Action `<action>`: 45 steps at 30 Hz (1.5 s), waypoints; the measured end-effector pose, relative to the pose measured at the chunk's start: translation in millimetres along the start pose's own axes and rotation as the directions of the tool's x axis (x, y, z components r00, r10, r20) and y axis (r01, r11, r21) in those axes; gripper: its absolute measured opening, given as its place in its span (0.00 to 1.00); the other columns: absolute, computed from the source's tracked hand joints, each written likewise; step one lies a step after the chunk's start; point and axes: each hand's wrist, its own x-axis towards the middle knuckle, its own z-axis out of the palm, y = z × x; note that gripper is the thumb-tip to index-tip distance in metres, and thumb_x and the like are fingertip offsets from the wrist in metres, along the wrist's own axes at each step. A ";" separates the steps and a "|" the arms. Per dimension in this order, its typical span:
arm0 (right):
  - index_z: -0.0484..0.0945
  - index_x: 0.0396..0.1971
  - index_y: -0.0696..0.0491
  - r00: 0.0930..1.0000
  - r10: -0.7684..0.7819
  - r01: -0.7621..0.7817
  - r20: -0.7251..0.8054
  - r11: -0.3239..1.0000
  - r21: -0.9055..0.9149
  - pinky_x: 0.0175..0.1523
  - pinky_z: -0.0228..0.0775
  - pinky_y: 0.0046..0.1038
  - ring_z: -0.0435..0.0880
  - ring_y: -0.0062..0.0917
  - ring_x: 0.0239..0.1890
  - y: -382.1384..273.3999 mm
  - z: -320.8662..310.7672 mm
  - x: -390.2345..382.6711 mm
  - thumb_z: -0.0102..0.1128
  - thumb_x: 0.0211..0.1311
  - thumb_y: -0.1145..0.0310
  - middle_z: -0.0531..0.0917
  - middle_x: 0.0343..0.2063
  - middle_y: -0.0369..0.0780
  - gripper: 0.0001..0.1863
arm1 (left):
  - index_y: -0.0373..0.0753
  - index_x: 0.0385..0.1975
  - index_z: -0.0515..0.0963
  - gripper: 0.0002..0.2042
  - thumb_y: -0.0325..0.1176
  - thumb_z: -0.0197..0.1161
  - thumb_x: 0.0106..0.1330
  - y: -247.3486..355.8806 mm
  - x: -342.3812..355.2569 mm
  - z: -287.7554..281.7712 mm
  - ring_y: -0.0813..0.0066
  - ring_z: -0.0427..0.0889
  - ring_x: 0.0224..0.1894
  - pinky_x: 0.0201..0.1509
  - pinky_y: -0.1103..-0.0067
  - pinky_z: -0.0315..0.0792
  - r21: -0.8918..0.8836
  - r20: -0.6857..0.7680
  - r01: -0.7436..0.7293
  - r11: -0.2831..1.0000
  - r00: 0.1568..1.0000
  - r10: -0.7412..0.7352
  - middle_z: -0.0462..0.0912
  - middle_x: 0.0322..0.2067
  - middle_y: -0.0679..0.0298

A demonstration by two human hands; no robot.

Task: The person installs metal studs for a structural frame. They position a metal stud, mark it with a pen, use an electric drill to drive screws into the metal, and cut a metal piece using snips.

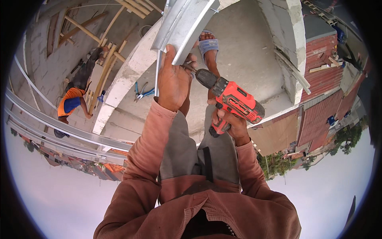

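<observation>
My left hand grips the lower end of a silver metal channel, its thumb along the metal and its fingers curled at the edge. My right hand is wrapped round the handle of a red and black cordless drill. The drill's black chuck points up and left, and its tip comes right up to my left fingers at the channel's edge. Whether a screw sits at that tip is hard to make out. Below the channel, blue-handled pliers lie on the concrete surface.
A pale masonry wall edge curves along the left, another wall along the right. Long metal profiles cross at left. A co-worker in orange and blue is lower down near wooden planks. Rusty roofs lie below at right.
</observation>
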 end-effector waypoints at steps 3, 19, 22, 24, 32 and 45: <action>0.79 0.57 0.59 0.999 0.011 -0.012 -0.038 1.000 -0.025 0.38 0.76 0.24 0.82 0.18 0.31 -1.3 8.6 3.2 0.66 0.66 0.69 0.86 0.35 0.39 0.21 | 0.39 0.63 0.70 0.23 0.51 0.47 0.82 -3.7 5.2 1.4 0.80 0.72 0.36 0.43 0.78 0.71 0.004 -0.122 -0.036 0.999 0.992 0.036 0.80 0.54 0.56; 0.77 0.42 0.59 0.994 0.004 -0.006 -0.107 1.000 -0.018 0.35 0.74 0.24 0.80 0.20 0.31 15.5 38.2 1.2 0.67 0.66 0.68 0.79 0.30 0.35 0.12 | 0.40 0.51 0.69 0.18 0.50 0.50 0.80 -13.2 9.2 24.3 0.84 0.64 0.22 0.24 0.84 0.62 -0.099 -0.262 -0.198 0.975 0.951 0.167 0.78 0.37 0.60; 0.79 0.46 0.57 0.988 0.009 -0.012 -0.154 1.000 -0.019 0.34 0.73 0.21 0.79 0.16 0.30 24.4 35.8 2.1 0.68 0.66 0.70 0.80 0.30 0.33 0.12 | 0.38 0.52 0.73 0.17 0.45 0.46 0.83 -13.4 6.3 33.7 0.85 0.65 0.22 0.24 0.86 0.64 -0.097 -0.294 -0.204 0.974 0.941 0.168 0.80 0.36 0.63; 0.79 0.48 0.55 0.984 0.028 -0.039 -0.176 0.997 -0.061 0.32 0.73 0.18 0.79 0.13 0.29 25.1 36.4 3.4 0.69 0.66 0.73 0.80 0.30 0.32 0.13 | 0.38 0.52 0.73 0.17 0.46 0.46 0.83 -9.0 7.3 32.3 0.85 0.65 0.22 0.23 0.85 0.65 -0.094 -0.280 -0.194 0.976 0.946 0.162 0.80 0.36 0.62; 0.75 0.45 0.53 0.955 -0.289 0.252 -0.058 0.903 -0.347 0.34 0.75 0.22 0.80 0.22 0.27 69.9 29.3 15.9 0.53 0.78 0.63 0.81 0.30 0.36 0.09 | 0.34 0.53 0.71 0.25 0.54 0.47 0.81 9.0 -15.9 39.4 0.83 0.64 0.15 0.20 0.80 0.68 0.091 -0.245 -0.133 0.987 0.958 0.152 0.78 0.37 0.60; 0.73 0.64 0.58 0.659 -0.692 0.480 0.295 0.085 -0.873 0.44 0.69 0.36 0.80 0.34 0.37 40.9 4.8 -5.4 0.70 0.53 0.68 0.81 0.36 0.41 0.35 | 0.36 0.49 0.64 0.22 0.53 0.45 0.82 -21.8 -30.6 57.7 0.76 0.73 0.16 0.19 0.79 0.71 0.397 -0.147 -0.053 0.916 0.982 0.120 0.81 0.35 0.55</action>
